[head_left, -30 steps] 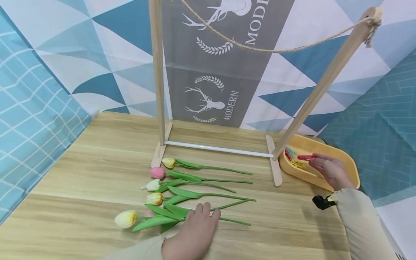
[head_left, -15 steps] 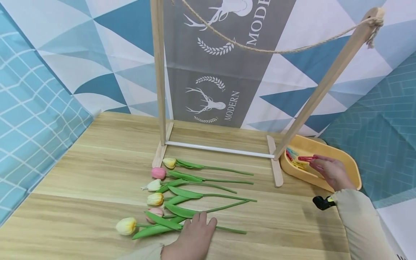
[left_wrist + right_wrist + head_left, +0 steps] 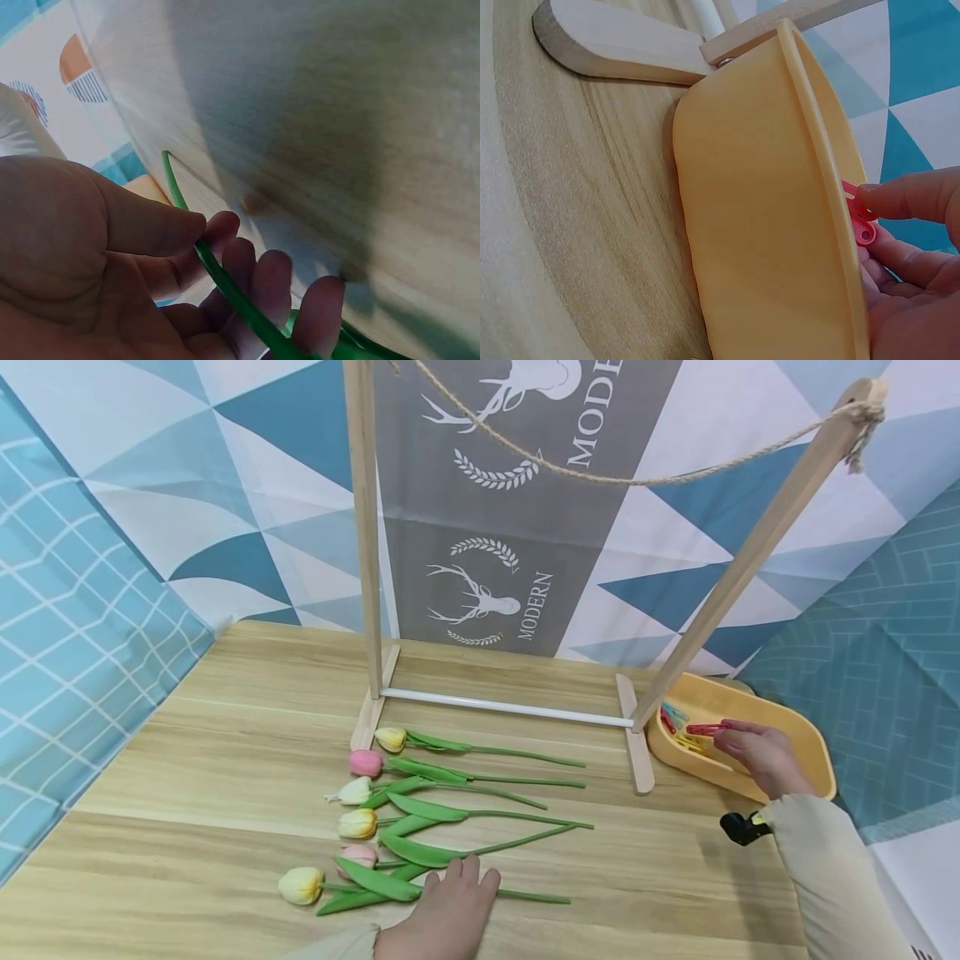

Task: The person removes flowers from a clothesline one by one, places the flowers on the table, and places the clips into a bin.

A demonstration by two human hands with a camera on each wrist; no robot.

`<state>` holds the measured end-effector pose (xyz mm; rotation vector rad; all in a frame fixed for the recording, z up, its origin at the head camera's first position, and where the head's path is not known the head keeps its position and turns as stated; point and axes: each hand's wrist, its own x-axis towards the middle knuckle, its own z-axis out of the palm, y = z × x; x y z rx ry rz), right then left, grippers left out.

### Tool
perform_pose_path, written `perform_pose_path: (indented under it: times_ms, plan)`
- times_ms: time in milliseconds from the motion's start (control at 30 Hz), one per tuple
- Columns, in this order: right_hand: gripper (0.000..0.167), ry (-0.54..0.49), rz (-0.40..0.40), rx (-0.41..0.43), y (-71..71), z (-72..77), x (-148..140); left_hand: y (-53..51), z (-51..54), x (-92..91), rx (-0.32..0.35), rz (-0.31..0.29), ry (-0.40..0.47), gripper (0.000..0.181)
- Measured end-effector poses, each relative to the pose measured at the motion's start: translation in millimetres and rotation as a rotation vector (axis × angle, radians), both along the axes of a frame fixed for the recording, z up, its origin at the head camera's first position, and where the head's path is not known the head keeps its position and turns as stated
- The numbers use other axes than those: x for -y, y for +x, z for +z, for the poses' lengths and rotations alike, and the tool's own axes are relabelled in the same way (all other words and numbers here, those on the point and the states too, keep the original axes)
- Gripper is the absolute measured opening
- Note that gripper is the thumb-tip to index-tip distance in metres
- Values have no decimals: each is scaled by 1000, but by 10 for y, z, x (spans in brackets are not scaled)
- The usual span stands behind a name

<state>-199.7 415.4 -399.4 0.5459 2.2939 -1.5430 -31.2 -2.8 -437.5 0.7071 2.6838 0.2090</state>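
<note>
My left hand [image 3: 446,910] lies low on the wooden table and pinches the green stem [image 3: 236,296] of a pale yellow tulip [image 3: 301,886] between thumb and fingers. Its leaf crosses in front of a light pink tulip [image 3: 358,855]. Farther back, several more tulips lie side by side with heads to the left, among them a pink tulip [image 3: 365,763] and a white tulip [image 3: 354,791]. Over the yellow bin [image 3: 806,735], my right hand [image 3: 761,760] holds a red clothespin [image 3: 864,231] between thumb and fingers. Several loose clothespins [image 3: 690,742] lie in the bin.
Behind the flowers stands a wooden frame [image 3: 720,585] with a sagging rope [image 3: 592,474] across its top and a white bar [image 3: 502,706] low down. The bin sits against its right foot [image 3: 637,752]. Patterned cloth [image 3: 300,468] hangs behind the table.
The left hand has shifted the pale yellow tulip toward me, and its head slightly right, uncovering more of the light pink tulip head. The right hand keeps its place with the clothespin.
</note>
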Motion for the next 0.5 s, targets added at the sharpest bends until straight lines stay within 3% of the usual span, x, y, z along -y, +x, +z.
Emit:
perform_pose_path:
  times_ms: [267, 500]
  plan:
    - [63, 159, 25, 46, -78, -27, 51, 0, 8, -24, -39, -14, -48, 38]
    - [59, 224, 51, 66, -174, -86, 44, -14, 19, -24, -47, -28, -63, 35]
